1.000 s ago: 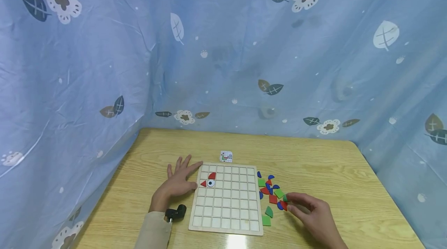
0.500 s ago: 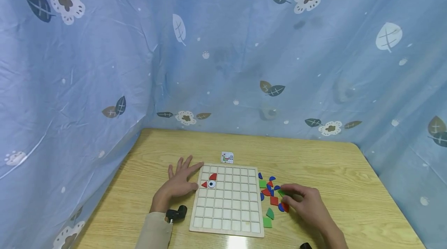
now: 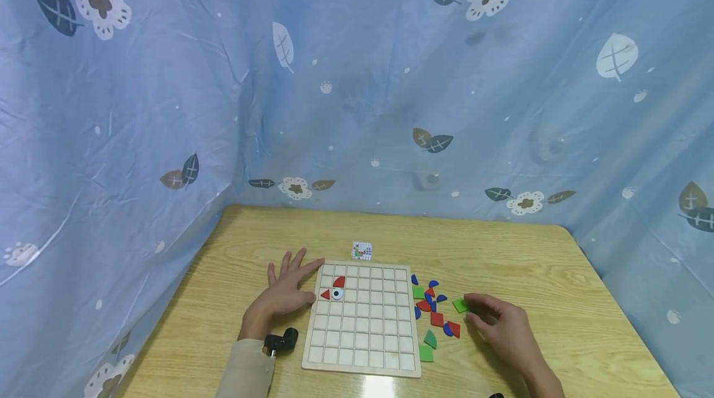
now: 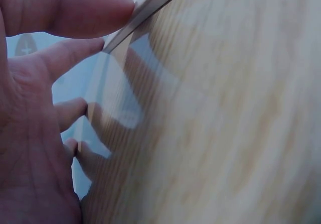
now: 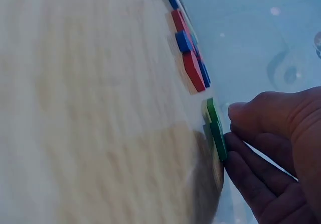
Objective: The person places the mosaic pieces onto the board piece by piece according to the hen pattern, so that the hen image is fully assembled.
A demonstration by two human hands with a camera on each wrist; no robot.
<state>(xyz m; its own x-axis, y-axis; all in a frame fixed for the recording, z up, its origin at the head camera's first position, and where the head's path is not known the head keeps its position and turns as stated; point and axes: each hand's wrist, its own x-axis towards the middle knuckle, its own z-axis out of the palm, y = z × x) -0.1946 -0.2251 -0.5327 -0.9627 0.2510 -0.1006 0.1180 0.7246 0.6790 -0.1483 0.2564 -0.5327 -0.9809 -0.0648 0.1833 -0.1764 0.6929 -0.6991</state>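
Green tile is lying on the worktop, just left of my right grip, the nearer one. Thumb and fingers are standing partly apart beside it, pinching nothing that I can see. Being nearly square, the tile is showing no long axis. Loose pieces are lying between it and the board; bare worktop is leaving room on the far side. My left grip is resting, fingers spread, at the board's left edge.

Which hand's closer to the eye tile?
Left. The left hand touches the left edge of the board, left of the eye tile; the right hand is past the board's other side, beside a green square.
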